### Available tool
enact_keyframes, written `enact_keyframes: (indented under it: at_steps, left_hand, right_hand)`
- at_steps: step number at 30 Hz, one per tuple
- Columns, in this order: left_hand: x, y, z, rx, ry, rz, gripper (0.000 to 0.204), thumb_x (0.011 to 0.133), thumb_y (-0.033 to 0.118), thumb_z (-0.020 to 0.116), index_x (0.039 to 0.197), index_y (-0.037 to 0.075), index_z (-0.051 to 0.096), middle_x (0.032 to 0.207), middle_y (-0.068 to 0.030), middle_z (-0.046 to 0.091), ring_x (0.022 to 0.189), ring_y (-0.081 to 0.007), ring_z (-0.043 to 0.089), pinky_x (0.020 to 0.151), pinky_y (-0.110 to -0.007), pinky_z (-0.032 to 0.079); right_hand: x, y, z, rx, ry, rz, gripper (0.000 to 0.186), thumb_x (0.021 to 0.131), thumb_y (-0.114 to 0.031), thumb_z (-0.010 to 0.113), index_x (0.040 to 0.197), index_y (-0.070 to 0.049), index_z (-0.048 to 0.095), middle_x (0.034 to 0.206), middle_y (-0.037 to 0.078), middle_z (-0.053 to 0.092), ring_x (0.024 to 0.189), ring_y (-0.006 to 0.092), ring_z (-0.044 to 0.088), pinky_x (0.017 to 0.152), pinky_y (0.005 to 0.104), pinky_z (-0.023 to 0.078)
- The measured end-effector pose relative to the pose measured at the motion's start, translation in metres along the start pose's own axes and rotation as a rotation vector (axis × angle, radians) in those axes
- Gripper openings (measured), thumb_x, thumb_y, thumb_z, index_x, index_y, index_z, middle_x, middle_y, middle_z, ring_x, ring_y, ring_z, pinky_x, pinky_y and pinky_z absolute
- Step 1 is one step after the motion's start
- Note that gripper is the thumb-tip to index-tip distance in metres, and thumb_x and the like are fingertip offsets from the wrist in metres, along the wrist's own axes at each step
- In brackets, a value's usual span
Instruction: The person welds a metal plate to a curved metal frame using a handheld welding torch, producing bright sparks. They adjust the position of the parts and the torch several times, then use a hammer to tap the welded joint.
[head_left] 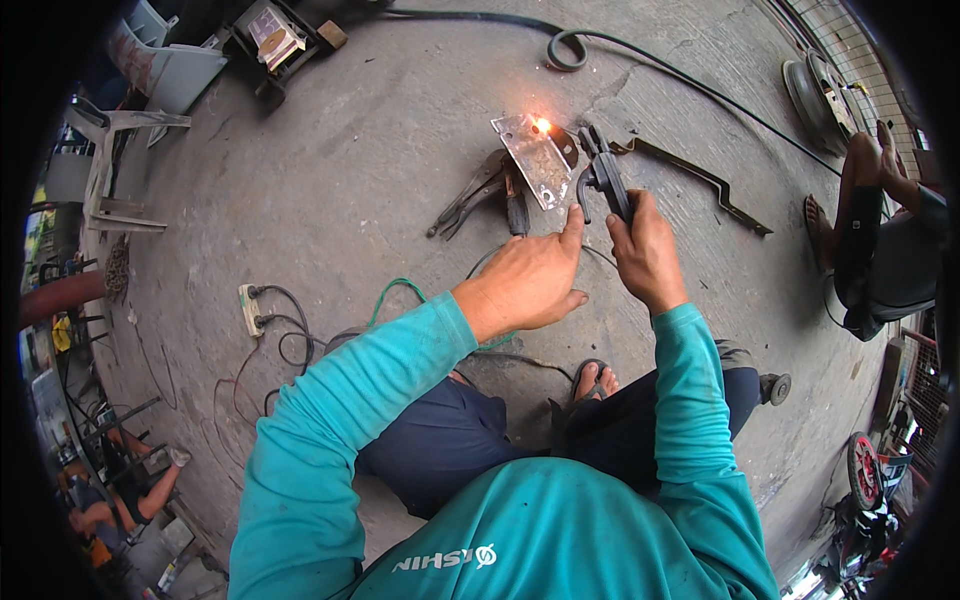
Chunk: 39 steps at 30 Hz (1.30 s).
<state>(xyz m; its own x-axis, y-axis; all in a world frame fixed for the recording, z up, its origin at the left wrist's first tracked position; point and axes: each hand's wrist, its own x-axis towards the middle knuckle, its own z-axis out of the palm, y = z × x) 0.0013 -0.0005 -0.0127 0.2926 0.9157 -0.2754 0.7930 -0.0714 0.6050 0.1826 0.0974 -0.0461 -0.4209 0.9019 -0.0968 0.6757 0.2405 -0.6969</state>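
Note:
My right hand (pixel 648 255) is closed round the black handle of a welding electrode holder (pixel 605 180), which points away from me. A flat metal plate (pixel 540 168) with holes near its edges lies just left of the holder's jaws. At the plate's far edge a bright orange spot glows. My left hand (pixel 530 282) is open, index finger stretched toward the holder's curved lever and thumb apart; whether the fingertip touches the lever I cannot tell. Beyond that hand are pliers-like dark handles (pixel 468 205) and a dark-handled tool (pixel 517 210), partly under the plate.
A bent metal bar (pixel 700 175) lies to the right of the holder. Thick black cable (pixel 660 70) crosses the far floor. A power strip (pixel 250 310) with plugged cords sits at left, near a plastic chair (pixel 105 165). Another person's leg (pixel 858 215) is at right.

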Motion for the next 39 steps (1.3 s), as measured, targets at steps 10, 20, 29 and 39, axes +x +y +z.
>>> enact_keyframes:
  at_steps: [10, 20, 29, 39]
  left_hand:
    - [-0.004, 0.006, -0.002, -0.028, 0.018, -0.028, 0.109, 0.086, 0.026, 0.078, 0.16, -0.015, 0.01, 0.105, -0.0337, 0.066, 0.09, -0.0478, 0.07, 0.081, -0.052, 0.057]
    - [-0.003, -0.01, -0.019, -0.049, 0.076, -0.028, 0.093, 0.088, 0.027, 0.078, 0.157, -0.009, 0.028, 0.118, -0.0332, 0.066, 0.108, -0.049, 0.067, 0.094, -0.051, 0.055]
    - [-0.005, 0.001, -0.012, -0.127, 0.087, 0.025, 0.085, 0.087, 0.026, 0.078, 0.15, -0.013, 0.037, 0.122, -0.0336, 0.066, 0.112, -0.0486, 0.066, 0.096, -0.05, 0.055]
    - [0.002, 0.001, -0.006, -0.11, -0.059, 0.001, 0.077, 0.087, 0.027, 0.077, 0.146, -0.01, 0.044, 0.126, -0.0318, 0.065, 0.119, -0.0476, 0.063, 0.101, -0.051, 0.052]
  right_hand:
    - [-0.005, -0.016, -0.007, 0.088, 0.097, -0.019, 0.042, 0.098, -0.017, 0.07, 0.128, 0.006, 0.051, 0.081, 0.024, 0.068, 0.072, 0.0381, 0.069, 0.067, 0.0455, 0.052]
    - [-0.005, -0.026, -0.032, 0.545, 0.045, 0.234, 0.029, 0.105, -0.021, 0.063, 0.121, 0.001, 0.053, 0.081, 0.003, 0.062, 0.059, 0.0117, 0.061, 0.048, 0.0289, 0.048]
    - [-0.004, 0.002, -0.005, 0.25, 0.071, 0.107, 0.039, 0.101, -0.025, 0.069, 0.125, 0.005, 0.062, 0.075, 0.009, 0.064, 0.061, 0.0166, 0.062, 0.053, 0.0353, 0.048]
    - [-0.006, -0.016, -0.016, 0.548, 0.023, 0.215, 0.04, 0.105, -0.024, 0.065, 0.132, 0.003, 0.055, 0.083, 0.004, 0.062, 0.057, 0.0112, 0.058, 0.045, 0.0291, 0.048]
